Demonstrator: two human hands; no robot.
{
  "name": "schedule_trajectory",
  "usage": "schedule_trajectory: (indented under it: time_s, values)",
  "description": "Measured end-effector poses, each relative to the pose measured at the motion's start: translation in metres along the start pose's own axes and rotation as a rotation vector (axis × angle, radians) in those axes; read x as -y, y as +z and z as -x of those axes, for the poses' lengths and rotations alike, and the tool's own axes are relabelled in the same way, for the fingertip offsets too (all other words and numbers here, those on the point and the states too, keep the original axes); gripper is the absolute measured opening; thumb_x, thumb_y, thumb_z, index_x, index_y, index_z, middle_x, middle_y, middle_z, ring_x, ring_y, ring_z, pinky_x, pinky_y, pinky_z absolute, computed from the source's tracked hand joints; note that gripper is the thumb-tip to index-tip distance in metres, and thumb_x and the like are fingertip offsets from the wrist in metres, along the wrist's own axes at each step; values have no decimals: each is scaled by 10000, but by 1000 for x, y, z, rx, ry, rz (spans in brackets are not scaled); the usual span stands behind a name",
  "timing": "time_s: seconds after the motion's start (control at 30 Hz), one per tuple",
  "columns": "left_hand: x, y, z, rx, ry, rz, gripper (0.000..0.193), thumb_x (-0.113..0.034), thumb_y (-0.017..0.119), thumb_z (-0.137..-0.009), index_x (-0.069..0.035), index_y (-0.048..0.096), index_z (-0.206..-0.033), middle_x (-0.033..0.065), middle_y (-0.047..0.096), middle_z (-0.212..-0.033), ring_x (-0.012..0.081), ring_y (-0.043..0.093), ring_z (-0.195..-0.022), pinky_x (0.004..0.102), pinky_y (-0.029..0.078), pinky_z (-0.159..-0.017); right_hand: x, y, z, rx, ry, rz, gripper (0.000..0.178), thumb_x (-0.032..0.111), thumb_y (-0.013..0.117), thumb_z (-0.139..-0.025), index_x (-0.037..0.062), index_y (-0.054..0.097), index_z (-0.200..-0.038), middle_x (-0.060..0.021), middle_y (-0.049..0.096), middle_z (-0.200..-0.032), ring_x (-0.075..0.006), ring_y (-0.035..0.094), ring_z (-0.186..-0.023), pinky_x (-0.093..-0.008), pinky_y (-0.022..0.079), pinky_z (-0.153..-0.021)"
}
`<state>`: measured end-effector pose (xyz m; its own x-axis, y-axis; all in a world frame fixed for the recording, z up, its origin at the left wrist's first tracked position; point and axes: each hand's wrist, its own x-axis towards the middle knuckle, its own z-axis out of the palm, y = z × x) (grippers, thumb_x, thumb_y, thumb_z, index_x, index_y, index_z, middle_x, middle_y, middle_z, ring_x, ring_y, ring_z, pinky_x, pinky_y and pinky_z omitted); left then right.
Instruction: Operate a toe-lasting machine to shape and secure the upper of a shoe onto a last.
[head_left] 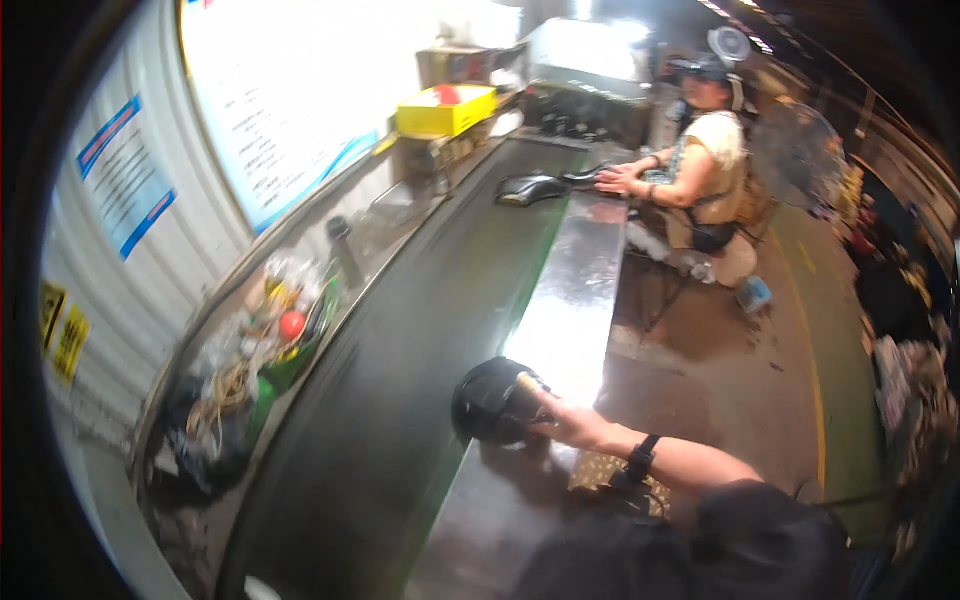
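Observation:
My right hand (pixel 572 422) reaches in from the lower right, a black band round its wrist. It is closed on the edge of a rounded, glossy black object (pixel 490 405), held over the border between the dark conveyor belt (pixel 400 330) and the metal ledge (pixel 575 300). Blur hides what kind of object it is. A pale tip shows on top of it beside my fingers. My left hand does not show. Farther up the belt lies a black, saddle-shaped piece (pixel 532 190), near a seated co-worker's hands (pixel 622 178).
The co-worker (pixel 712 150) sits right of the belt's far end. A yellow bin (pixel 447 110) stands on the left side, and a trough of bags and scraps (pixel 250 380) runs along the wall. A fan (pixel 797 155) and a small blue tub (pixel 753 294) are at right.

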<state>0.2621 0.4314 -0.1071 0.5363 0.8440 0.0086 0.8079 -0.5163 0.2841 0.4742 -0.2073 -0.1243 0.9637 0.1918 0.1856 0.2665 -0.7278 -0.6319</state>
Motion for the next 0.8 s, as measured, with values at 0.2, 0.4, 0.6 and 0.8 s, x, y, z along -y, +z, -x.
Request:
schedule_trajectory:
  time_s: [0.2, 0.4, 0.6, 0.8]
  values:
    - [-149, 18, 129, -264, 867, 47, 638, -166, 757, -490, -112, 601, -1107, 216, 412, -1389, 445, 360, -1309, 597, 320, -1041, -37, -15, 10, -284, -62, -91, 476, 149, 835, -786, 4, 603, -1175, -146, 663, -877, -297, 690, -752, -374, 549, -641]
    - [-247, 79, 296, -52, 1456, 3, 502, -268, 764, -606, -217, 659, -1094, 98, 434, -1299, 324, 376, -1215, 488, 309, -997, -36, -38, 21, -398, -192, -260, 375, 81, 846, -769, -28, 626, -1052, -123, 655, -819, -266, 682, -717, -344, 543, -624]
    - [-319, 74, 340, 402, 1268, 267, 556, -298, 817, -760, -155, 639, -1267, 104, 503, -1321, 298, 473, -1221, 442, 392, -1004, -35, -82, 42, -469, -292, -255, 289, 38, 870, -703, -3, 655, -892, -105, 727, -794, -284, 657, -716, -351, 541, -652]
    - [-402, 71, 290, 1211, 116, 1602, 401, -38, 651, -928, -15, 535, -1311, 125, 631, -1269, 277, 631, -1147, 460, 526, -1008, -18, -114, 56, -196, -407, -520, 474, 30, 830, -760, -54, 651, -1192, -137, 719, -901, -250, 694, -776, -402, 546, -859]
